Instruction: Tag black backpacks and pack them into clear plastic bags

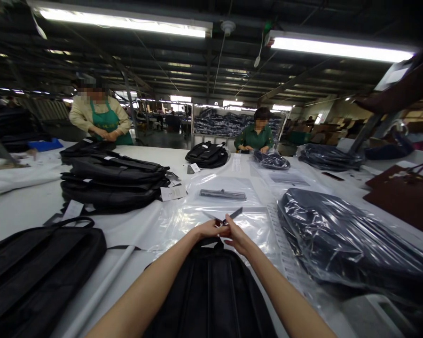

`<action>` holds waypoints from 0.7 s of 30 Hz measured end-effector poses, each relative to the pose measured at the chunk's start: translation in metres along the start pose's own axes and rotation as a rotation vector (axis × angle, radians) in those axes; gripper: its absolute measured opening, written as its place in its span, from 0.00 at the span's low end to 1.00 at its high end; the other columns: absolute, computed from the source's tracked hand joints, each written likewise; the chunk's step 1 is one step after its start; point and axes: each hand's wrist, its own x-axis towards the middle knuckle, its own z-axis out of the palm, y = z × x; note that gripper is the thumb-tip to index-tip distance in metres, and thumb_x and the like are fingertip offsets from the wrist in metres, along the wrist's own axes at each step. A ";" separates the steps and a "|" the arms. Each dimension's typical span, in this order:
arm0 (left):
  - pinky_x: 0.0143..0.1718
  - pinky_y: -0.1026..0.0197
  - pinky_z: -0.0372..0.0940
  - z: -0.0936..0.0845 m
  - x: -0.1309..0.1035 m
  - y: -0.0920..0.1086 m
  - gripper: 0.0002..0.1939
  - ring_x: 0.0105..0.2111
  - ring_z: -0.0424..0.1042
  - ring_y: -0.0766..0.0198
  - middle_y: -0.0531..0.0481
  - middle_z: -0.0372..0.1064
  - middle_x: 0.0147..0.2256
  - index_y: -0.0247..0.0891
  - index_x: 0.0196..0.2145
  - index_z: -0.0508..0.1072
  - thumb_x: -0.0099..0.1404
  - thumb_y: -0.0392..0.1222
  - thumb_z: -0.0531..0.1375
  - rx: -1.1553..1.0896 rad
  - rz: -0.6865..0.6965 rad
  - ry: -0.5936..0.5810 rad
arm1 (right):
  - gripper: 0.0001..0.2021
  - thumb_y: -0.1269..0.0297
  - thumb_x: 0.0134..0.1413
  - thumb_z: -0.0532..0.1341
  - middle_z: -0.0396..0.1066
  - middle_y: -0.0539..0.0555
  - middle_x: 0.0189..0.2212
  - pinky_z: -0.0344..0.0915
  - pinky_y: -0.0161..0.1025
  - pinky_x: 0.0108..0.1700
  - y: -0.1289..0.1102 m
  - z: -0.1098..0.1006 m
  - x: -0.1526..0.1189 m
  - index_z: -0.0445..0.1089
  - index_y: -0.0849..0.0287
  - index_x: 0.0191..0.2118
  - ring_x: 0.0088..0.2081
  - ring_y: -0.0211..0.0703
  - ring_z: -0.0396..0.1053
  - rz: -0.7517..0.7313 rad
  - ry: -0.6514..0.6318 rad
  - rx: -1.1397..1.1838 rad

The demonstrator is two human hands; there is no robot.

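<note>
Pinches a flat dark tag (235,214) between curled fingers of the left hand (208,229) and right hand (237,235). Meets the black backpack (213,291) below, mid near edge of the tabletop (141,234); shows plastic-wrapped bags (341,234) toward the right edge.

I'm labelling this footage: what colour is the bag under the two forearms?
The bag is black, seen best in the head view.

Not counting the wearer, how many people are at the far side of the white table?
2: a person in a green apron on the left, behind the black bags, and a person in a green top near the middle, behind a plastic-wrapped bundle.
</note>
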 end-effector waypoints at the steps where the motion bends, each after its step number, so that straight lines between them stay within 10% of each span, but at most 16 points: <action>1: 0.33 0.61 0.62 0.000 0.000 0.004 0.13 0.30 0.68 0.63 0.48 0.69 0.31 0.32 0.36 0.70 0.62 0.46 0.59 0.005 0.038 0.045 | 0.27 0.38 0.51 0.46 0.71 0.56 0.33 0.63 0.37 0.36 -0.008 -0.001 -0.006 0.67 0.59 0.32 0.37 0.42 0.68 -0.032 -0.013 0.013; 6: 0.40 0.61 0.62 -0.009 -0.012 0.037 0.08 0.39 0.68 0.60 0.46 0.70 0.38 0.34 0.39 0.69 0.62 0.37 0.55 0.036 0.212 0.285 | 0.23 0.44 0.47 0.58 0.71 0.57 0.44 0.63 0.40 0.41 -0.047 -0.004 -0.039 0.68 0.57 0.43 0.46 0.45 0.67 -0.221 -0.076 0.019; 12: 0.52 0.51 0.52 0.004 -0.052 0.053 0.07 0.48 0.62 0.46 0.42 0.68 0.37 0.38 0.35 0.71 0.62 0.39 0.53 0.131 0.248 0.458 | 0.29 0.49 0.36 0.66 0.69 0.63 0.46 0.66 0.41 0.41 -0.054 0.015 -0.063 0.67 0.62 0.44 0.48 0.53 0.66 -0.324 0.147 0.005; 18: 0.60 0.51 0.40 0.015 -0.094 0.059 0.22 0.58 0.50 0.45 0.41 0.62 0.51 0.39 0.42 0.70 0.47 0.31 0.64 -0.014 0.268 0.355 | 0.15 0.54 0.44 0.59 0.75 0.61 0.31 0.67 0.40 0.32 -0.044 0.017 -0.070 0.69 0.63 0.32 0.35 0.50 0.71 -0.342 0.354 0.068; 21: 0.57 0.51 0.49 0.010 -0.117 0.058 0.18 0.56 0.54 0.45 0.43 0.65 0.50 0.38 0.38 0.71 0.49 0.43 0.67 -0.214 0.145 0.280 | 0.14 0.56 0.44 0.58 0.75 0.62 0.32 0.67 0.39 0.32 -0.039 0.004 -0.077 0.69 0.63 0.32 0.34 0.49 0.71 -0.366 0.439 0.093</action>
